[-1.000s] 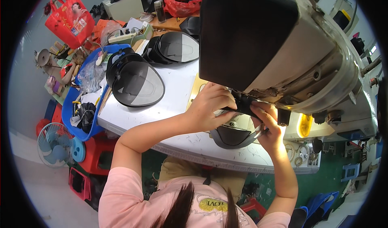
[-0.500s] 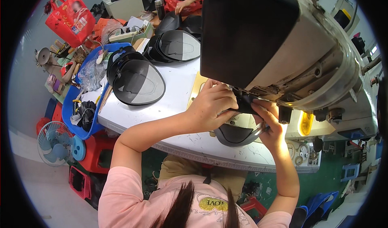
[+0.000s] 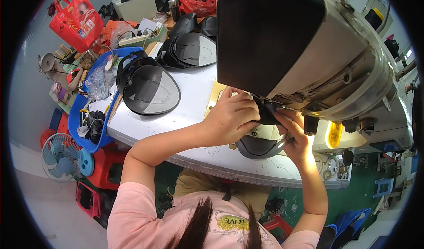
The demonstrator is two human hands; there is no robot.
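In the head view, the left hand [image 3: 232,116] is closed on a dark piece of material [image 3: 266,112], its fingers curled over the left part of it under the head of a large sewing machine [image 3: 309,50]. The right hand [image 3: 295,136] pinches the same piece from the right and near side, thumb and fingers closed on it. The piece is right of the middle of the white table [image 3: 194,94], under the machine head and just above a dark curved part [image 3: 258,145] that lies on the table. To the far left lies a stack of black visor-shaped pieces [image 3: 150,90], beside a blue tray [image 3: 99,129]. A small blue fan [image 3: 62,156] stands low at the left.
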